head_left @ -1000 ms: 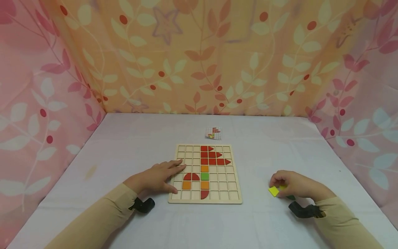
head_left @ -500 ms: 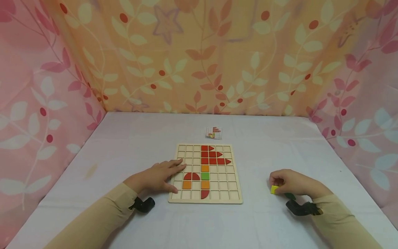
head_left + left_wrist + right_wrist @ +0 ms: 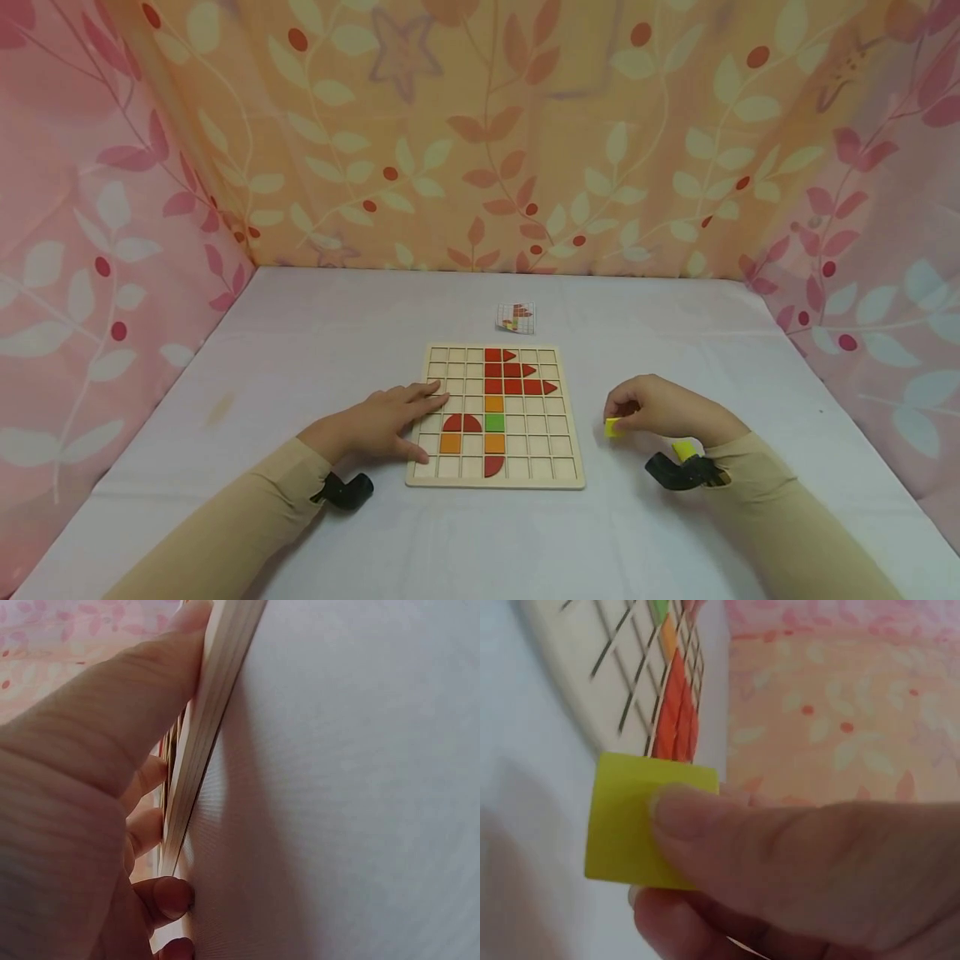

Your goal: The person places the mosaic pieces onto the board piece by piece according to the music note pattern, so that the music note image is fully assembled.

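My right hand (image 3: 654, 408) pinches a yellow square tile (image 3: 619, 825) between thumb and fingers, just off the board's right side in the head view. The wooden grid board (image 3: 540, 446) lies in the middle of the table. On its left edge rests my left hand (image 3: 375, 423), fingers spread and fairly straight, with the thumb over the rim in the left wrist view. Red tiles (image 3: 512, 387) fill three rows at the top of the board. Below them runs a column with orange tiles, a green tile (image 3: 495, 422) and a red quarter-round (image 3: 493, 465). Two red quarter-rounds (image 3: 462, 423) sit above an orange tile (image 3: 450, 443) to the left.
A small printed card (image 3: 516, 317) showing a coloured grid pattern lies beyond the board. Another yellow piece (image 3: 683, 450) is on the table near the right wrist, partly hidden by the black wrist mount (image 3: 678, 472). Patterned curtains (image 3: 480, 167) enclose the back and sides.
My right hand has picked the yellow tile from the pieces at the right and moved left toward the board with it. My left hand has stayed in place.
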### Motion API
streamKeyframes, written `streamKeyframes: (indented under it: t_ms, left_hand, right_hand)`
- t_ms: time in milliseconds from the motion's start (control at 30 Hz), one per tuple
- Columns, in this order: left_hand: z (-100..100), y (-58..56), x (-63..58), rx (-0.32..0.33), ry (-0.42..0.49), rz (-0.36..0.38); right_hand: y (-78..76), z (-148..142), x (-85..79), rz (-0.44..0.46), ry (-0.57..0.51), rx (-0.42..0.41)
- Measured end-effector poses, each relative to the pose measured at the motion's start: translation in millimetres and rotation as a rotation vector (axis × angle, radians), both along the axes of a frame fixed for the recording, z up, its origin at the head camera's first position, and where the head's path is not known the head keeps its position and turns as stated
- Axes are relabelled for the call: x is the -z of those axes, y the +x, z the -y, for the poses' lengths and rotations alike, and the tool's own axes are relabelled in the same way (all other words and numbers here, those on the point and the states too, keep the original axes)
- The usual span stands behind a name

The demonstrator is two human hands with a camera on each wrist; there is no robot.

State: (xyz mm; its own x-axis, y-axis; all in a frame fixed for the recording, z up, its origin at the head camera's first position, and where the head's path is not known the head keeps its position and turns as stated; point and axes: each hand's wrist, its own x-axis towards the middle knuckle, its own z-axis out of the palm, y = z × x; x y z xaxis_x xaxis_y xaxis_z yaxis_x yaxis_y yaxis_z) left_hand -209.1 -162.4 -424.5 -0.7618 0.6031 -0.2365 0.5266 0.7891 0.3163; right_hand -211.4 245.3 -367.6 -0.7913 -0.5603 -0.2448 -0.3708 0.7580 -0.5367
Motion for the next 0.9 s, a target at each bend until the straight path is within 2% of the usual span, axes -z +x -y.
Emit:
streamKeyframes:
  t_ms: [167,467,900]
  left_hand:
    - [0,-0.4,0.2,0.003,-0.001,0.005]
    - [0,-1.8,1.6,-0.004,-0.019,0.003]
    - [0,-2.7,2.5,-0.009,-0.018,0.014]
  right_hand:
    - [-6.9,26,-3.7,-0.038,-0.024,0.021]
    - [-12.4,69,-0.3,-0.039,-0.102,0.086]
    - [-7.2,126,8.0,-0.074,-0.147,-0.006]
